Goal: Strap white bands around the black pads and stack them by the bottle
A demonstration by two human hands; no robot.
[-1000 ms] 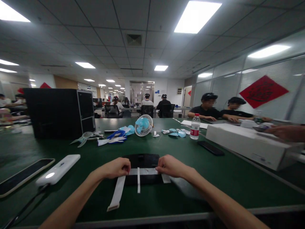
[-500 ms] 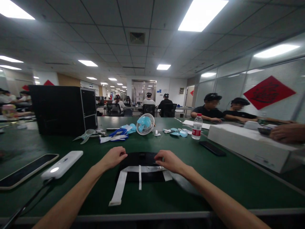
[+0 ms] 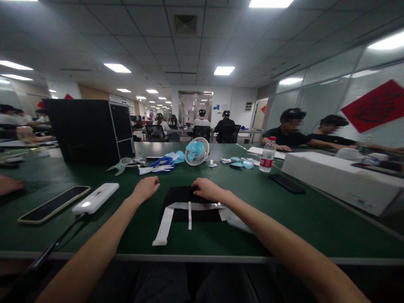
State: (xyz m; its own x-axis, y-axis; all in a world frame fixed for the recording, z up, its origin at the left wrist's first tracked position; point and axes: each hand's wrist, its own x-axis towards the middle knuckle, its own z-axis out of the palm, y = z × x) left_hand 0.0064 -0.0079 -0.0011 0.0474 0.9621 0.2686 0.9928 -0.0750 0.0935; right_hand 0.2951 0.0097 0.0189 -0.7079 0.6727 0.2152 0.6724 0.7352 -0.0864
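Note:
In the head view a flat black pad [image 3: 176, 195] lies on the green table in front of me. A shiny clear strip crosses it, a narrow white strip [image 3: 190, 215] lies over that, and a wide white ribbed strap [image 3: 164, 227] hangs off its left side. My right hand [image 3: 206, 189] is at the pad's upper edge, fingers curled down on it; the fingertips are partly hidden. My left hand [image 3: 147, 188] hovers to the left of the pad, apart from it, with its fingers curled closed and nothing visible in them.
A white power bank [image 3: 96, 198] with a cable and a phone [image 3: 53, 204] lie left. Behind are a black computer case [image 3: 85, 130], blue-white gloves [image 3: 158, 166], a small fan [image 3: 197, 151] and blue fan blades. A bottle [image 3: 267, 155], dark phone [image 3: 287, 184] and white box [image 3: 341, 176] stand right.
My right hand has moved left along the pad's upper edge onto its middle. My left hand has drawn a little away to the left. The view has tilted down, and a person's hand shows at left.

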